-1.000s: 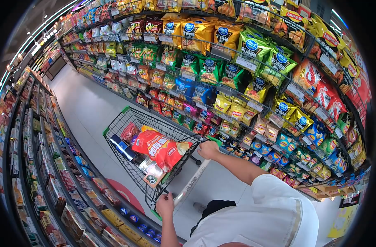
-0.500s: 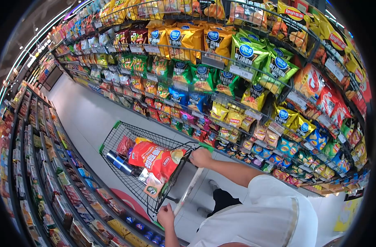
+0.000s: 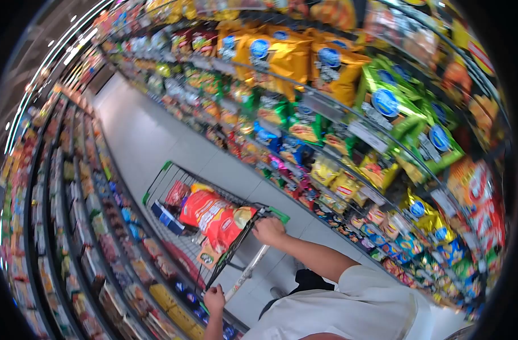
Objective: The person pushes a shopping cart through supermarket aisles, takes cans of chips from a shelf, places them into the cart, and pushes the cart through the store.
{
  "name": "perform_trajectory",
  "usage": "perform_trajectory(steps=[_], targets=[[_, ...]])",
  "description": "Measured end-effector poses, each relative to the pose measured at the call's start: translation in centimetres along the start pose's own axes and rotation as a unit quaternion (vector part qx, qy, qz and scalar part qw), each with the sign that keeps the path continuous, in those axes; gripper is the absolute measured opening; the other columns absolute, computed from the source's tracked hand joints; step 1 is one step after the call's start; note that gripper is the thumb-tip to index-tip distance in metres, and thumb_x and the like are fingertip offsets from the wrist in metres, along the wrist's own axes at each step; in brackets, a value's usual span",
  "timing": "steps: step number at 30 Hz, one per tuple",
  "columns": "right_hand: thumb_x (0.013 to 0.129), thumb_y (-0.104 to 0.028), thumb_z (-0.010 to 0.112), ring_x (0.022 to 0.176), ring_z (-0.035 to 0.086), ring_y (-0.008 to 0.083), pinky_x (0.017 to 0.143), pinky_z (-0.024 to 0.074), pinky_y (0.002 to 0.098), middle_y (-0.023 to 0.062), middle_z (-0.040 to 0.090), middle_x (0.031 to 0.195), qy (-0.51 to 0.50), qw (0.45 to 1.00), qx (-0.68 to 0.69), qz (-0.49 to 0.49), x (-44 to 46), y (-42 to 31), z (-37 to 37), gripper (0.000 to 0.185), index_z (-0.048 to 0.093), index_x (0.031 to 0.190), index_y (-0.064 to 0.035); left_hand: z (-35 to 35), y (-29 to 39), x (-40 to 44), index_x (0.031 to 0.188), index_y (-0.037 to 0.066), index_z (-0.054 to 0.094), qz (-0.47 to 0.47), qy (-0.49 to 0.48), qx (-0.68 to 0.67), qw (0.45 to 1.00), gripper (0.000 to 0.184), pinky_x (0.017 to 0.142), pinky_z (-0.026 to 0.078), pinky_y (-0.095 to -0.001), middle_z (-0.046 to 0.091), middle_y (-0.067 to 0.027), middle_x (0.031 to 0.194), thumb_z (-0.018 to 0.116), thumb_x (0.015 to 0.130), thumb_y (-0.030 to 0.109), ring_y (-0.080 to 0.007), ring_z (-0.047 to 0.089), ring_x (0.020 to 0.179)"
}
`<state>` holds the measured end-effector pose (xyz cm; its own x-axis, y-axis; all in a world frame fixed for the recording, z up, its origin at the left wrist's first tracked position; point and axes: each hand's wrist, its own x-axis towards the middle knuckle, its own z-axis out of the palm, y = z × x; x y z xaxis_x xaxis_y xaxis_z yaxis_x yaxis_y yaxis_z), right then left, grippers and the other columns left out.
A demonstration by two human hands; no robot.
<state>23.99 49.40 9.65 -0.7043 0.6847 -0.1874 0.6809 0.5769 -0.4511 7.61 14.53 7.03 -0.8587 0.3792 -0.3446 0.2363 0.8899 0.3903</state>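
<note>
- Location: store aisle, pale tiled floor (image 3: pixel 143 127) running between 2 banks of shelving; tile joints visible.
- Cart (image 3: pixel 182 243): wire basket with green corners, standing on the floor between the 2 banks, nose pointing up the aisle.
- Handle (image 3: pixel 247 273): pale bar across the rear of the cart, printed lettering too blurred to read.
- Right hand (image 3: pixel 269 231): fingers clamped on the handle at its right end, beside a green corner.
- Left hand (image 3: pixel 215 297): fingers curled closed on the handle at its left end.
- Cart contents: 1 large red bag (image 3: pixel 213 218) lying in the middle; 1 dark blue package (image 3: pixel 167 217) along the left side; 1 small tan pack (image 3: pixel 209 256) near the rear; 1 red pack (image 3: pixel 177 194) toward the front.
- Right shelving (image 3: pixel 322 105): stocked in tiers; orange bags (image 3: pixel 276 59) and green bags (image 3: pixel 386 105) high up, yellow packets (image 3: pixel 349 187) lower; price labels (image 3: pixel 368 136) along the edges.
- Left shelving (image 3: pixel 54 221): dark shelf edges, packed rows of small boxes and packets, blurred.
- Overhead: bright strip lights (image 3: pixel 80 45) at upper left.
- Person: white shirt (image 3: pixel 344 306), dark trousers (image 3: pixel 313 280), standing behind the handle.
</note>
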Motion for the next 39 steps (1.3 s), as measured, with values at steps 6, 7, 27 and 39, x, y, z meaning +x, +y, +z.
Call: perform_trajectory(steps=[6, 7, 27, 39], targets=[[0.095, -0.043, 0.066, 0.093, 0.074, 0.0309, 0.081, 0.0588, 0.0479, 0.0126, 0.077, 0.099, 0.003, 0.998, -0.007, -0.059, 2.7, 0.1, -0.2, 0.037, 0.075, 0.096, -0.0075, -0.3, 1.6, 0.5, 0.084, 0.004, 0.077, -0.001, 0.044, 0.035, 0.998, 0.046, 0.081, 0.055, -0.053, 0.073, -0.0235, 0.083, 0.06, 0.095, 0.045, -0.0452, 0.071, 0.085], [0.096, -0.043, 0.066, 0.094, 0.074, 0.0314, 0.081, 0.0585, 0.0477, 0.0125, 0.077, 0.099, -0.005, 0.998, -0.011, -0.057, 3.0, -0.1, -0.6, 0.037, 0.075, 0.098, -0.0071, -0.3, 1.6, 0.6, 0.084, 0.003, 0.076, -0.006, 0.046, 0.036, 0.998, 0.047, 0.081, 0.055, -0.0541, 0.072, -0.0243, 0.084, 0.06, 0.095, 0.046, -0.0465, 0.07, 0.085], [0.095, -0.043, 0.067, 0.085, 0.073, 0.0425, 0.076, 0.0567, 0.0536, 0.021, 0.075, 0.089, -0.015, 0.996, -0.028, -0.085, 5.9, -4.2, 1.8, 0.04, 0.073, 0.089, -0.004, -5.0, 2.0, 4.2, 0.086, 0.008, 0.078, -0.026, 0.102, 0.03, 0.994, 0.038, 0.073, 0.058, -0.0499, 0.074, -0.0171, 0.079, 0.065, 0.094, 0.043, -0.0383, 0.073, 0.078], [0.095, -0.055, 0.06, 0.092, 0.073, 0.0429, 0.081, 0.0565, 0.0538, 0.023, 0.076, 0.095, -0.081, 0.991, -0.096, -0.043, 9.0, -11.9, 4.1, 0.051, 0.078, 0.096, -0.0073, -9.4, -3.3, 11.7, 0.083, 0.009, 0.076, 0.007, 0.165, -0.013, 0.986, 0.037, 0.07, 0.057, -0.0509, 0.073, -0.0163, 0.075, 0.067, 0.09, 0.044, -0.0374, 0.073, 0.076]])
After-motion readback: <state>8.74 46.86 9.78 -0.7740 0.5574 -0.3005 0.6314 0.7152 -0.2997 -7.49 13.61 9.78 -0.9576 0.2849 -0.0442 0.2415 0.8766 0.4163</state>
